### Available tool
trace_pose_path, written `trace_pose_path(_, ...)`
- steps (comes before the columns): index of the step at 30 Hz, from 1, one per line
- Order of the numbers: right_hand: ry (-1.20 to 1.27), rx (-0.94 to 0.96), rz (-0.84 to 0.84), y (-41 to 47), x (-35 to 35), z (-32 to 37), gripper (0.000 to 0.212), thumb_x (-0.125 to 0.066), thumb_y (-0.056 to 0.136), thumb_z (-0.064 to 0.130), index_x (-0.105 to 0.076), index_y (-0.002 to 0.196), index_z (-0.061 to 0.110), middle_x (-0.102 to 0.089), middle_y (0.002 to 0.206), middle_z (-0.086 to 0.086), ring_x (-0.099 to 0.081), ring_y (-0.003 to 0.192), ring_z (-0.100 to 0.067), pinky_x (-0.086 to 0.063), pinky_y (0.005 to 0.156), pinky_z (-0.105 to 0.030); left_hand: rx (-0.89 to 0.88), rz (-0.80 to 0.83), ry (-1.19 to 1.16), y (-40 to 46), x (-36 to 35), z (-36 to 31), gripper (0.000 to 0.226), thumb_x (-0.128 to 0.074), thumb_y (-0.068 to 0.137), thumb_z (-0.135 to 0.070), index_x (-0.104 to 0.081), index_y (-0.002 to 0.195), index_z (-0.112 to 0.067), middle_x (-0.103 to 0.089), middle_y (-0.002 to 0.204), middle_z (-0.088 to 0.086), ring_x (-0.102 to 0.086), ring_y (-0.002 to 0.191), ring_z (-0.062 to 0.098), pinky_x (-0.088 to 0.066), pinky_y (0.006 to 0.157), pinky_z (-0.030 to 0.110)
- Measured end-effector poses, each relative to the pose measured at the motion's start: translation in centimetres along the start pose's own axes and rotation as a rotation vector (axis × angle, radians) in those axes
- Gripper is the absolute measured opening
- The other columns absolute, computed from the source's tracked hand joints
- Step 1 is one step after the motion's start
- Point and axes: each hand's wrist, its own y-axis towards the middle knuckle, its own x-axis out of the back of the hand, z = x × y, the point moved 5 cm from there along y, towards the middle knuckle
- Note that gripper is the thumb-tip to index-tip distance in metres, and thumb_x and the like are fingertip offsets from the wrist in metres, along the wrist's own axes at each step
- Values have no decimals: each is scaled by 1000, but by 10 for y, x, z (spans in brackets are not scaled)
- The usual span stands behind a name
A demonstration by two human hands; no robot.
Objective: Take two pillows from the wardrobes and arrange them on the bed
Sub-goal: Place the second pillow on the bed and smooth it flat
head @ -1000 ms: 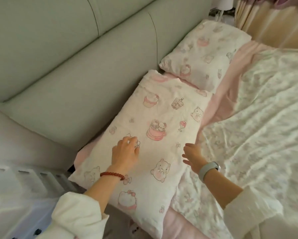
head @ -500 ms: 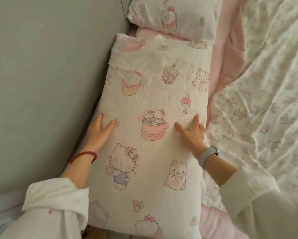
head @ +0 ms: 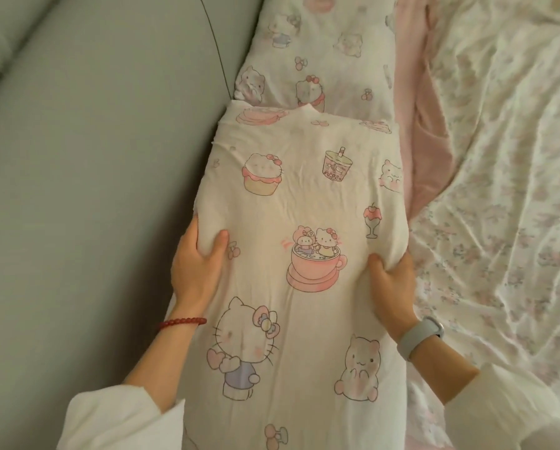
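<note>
A long white pillow (head: 304, 203) printed with pink cartoon cats and cups lies along the grey padded headboard. My left hand (head: 195, 264) grips its left edge, thumb on top, fingers tucked between pillow and headboard. My right hand (head: 392, 280) grips its right edge the same way. A second pillow (head: 317, 50) with the same print lies beyond it, its near end touching or slightly under the first pillow's far end.
The grey headboard (head: 93, 157) fills the left side. A pink sheet (head: 424, 131) shows to the right of the pillows. A crumpled floral quilt (head: 505, 190) covers the bed on the right.
My hands went from resting flat on top of the pillow to clasping its two side edges. The view has moved closer over the pillows.
</note>
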Motion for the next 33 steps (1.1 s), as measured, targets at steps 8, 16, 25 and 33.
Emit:
trace_pose_path(8,-229,-280,199,5,-30,-28,58,-56,80,37,-35,125,9,-53,115,-17,-51,106,-39,-45,92,-53,202,297,188,47,-26,53,66,-45,86,-55,-17,142,-37,-40,142,7,-40,125,28,-32,98,37)
trace_pose_path(16,-25,-312,248,-19,-27,-44,80,-64,74,50,-23,136,20,-51,128,-6,-52,110,-27,-45,97,-46,249,225,160,-11,4,83,79,-36,73,-72,-21,140,-34,-41,139,6,-44,121,27,-39,99,47)
trace_pose_path(25,-176,41,61,-58,1,-32,36,-58,72,53,-34,97,60,-57,83,32,-58,75,1,-51,60,-23,103,138,165,-58,29,91,63,-50,85,-53,-29,138,-24,-43,132,8,-44,109,16,-39,92,36)
trace_pose_path(33,-271,-114,119,-45,-8,-56,75,-57,65,63,-28,122,24,-49,120,-5,-47,114,-29,-43,90,-42,294,264,-111,-33,11,103,70,-50,87,-50,-16,144,-27,-25,152,4,-28,135,23,-26,109,42)
